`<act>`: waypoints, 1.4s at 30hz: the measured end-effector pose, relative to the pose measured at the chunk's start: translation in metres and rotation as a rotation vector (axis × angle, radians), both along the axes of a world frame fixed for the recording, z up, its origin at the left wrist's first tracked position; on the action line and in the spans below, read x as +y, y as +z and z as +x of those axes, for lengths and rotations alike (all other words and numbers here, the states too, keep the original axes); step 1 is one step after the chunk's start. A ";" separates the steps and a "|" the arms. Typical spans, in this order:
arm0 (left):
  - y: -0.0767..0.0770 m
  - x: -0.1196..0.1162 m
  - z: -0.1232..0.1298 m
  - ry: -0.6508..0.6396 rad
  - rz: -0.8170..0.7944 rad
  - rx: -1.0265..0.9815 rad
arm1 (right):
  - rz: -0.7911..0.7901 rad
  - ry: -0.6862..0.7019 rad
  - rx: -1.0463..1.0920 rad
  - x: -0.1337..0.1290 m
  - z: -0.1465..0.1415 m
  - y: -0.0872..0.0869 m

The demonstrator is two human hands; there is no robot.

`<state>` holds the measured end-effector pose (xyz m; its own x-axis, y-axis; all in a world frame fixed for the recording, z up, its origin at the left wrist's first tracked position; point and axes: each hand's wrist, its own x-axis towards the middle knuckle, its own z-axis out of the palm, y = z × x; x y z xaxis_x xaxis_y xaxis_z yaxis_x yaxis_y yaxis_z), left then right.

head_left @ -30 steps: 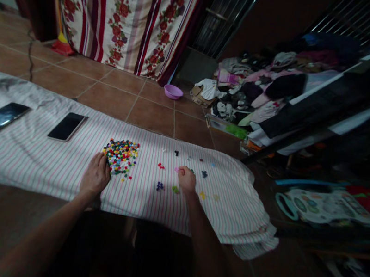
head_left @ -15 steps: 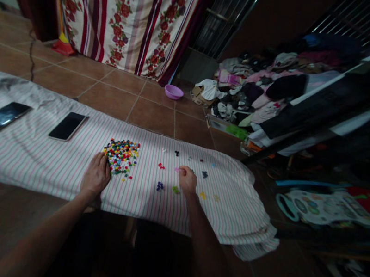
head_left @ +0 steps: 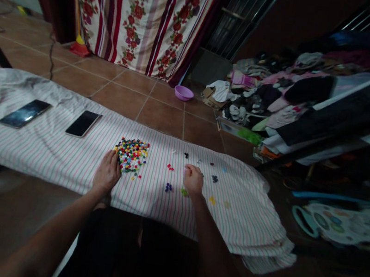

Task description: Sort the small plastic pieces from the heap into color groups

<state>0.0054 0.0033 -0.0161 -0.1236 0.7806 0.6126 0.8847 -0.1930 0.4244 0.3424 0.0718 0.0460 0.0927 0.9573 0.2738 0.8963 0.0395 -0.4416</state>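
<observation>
My left hand (head_left: 108, 172) lies flat on the striped cloth, fingers stretched out and touching the near left edge of a pile of small multicoloured beads (head_left: 132, 154). To the right, my right hand (head_left: 193, 180) is closed in a pinch low over the cloth, covering most of a pink spot; what its fingertips hold is hidden. Around it sit little single-colour groups: red beads (head_left: 170, 167), dark purple beads (head_left: 168, 187), lime green beads (head_left: 184, 192), yellow beads (head_left: 212, 200), dark grey beads (head_left: 214, 179) and black beads (head_left: 186, 155).
Two dark-screened devices, a tablet (head_left: 24, 114) and a phone (head_left: 83, 123), lie on the cloth (head_left: 147, 198) at left. Beyond the table, a purple basin (head_left: 183, 93) stands on the tiled floor. A heap of clothes (head_left: 266, 88) fills the back right.
The whole view has shifted, so everything sits further right. My right hand stays at the pink spot, now covering more of it. My left hand keeps its place beside the pile.
</observation>
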 end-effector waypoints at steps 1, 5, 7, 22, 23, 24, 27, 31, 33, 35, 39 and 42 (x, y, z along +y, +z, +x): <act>-0.001 0.000 0.000 0.001 -0.007 -0.001 | 0.011 0.042 0.023 -0.001 -0.008 0.002; -0.002 0.000 -0.001 0.008 -0.040 -0.011 | 0.011 0.271 0.114 -0.007 -0.055 0.006; -0.001 0.000 -0.001 0.011 -0.054 -0.016 | -0.018 0.390 0.147 -0.013 -0.081 0.004; 0.014 -0.002 0.002 0.023 -0.064 0.031 | -0.198 0.663 -0.037 -0.035 -0.170 -0.006; 0.014 -0.002 0.002 0.026 -0.067 0.035 | -0.195 0.668 -0.053 -0.035 -0.171 -0.005; 0.014 -0.002 0.002 0.028 -0.068 0.038 | -0.188 0.669 -0.067 -0.035 -0.171 -0.005; 0.015 -0.003 0.003 0.033 -0.061 0.050 | -0.166 0.665 -0.109 -0.037 -0.173 -0.005; 0.017 -0.003 0.003 0.038 -0.058 0.070 | -0.152 0.671 -0.138 -0.040 -0.174 -0.006; 0.018 -0.003 0.003 0.039 -0.056 0.074 | -0.144 0.675 -0.136 -0.040 -0.175 -0.006; 0.018 -0.003 0.003 0.037 -0.050 0.072 | -0.132 0.679 -0.129 -0.041 -0.175 -0.006; 0.018 -0.003 0.003 0.019 -0.032 0.079 | -0.087 0.699 -0.110 -0.041 -0.175 -0.005; 0.018 -0.003 0.003 0.011 -0.007 0.078 | -0.064 0.704 -0.079 -0.041 -0.175 -0.004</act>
<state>0.0083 0.0006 0.0019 -0.0840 0.7837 0.6155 0.9172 -0.1806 0.3551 0.1672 0.0307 0.0418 -0.5719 0.7967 0.1956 0.6966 0.5976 -0.3970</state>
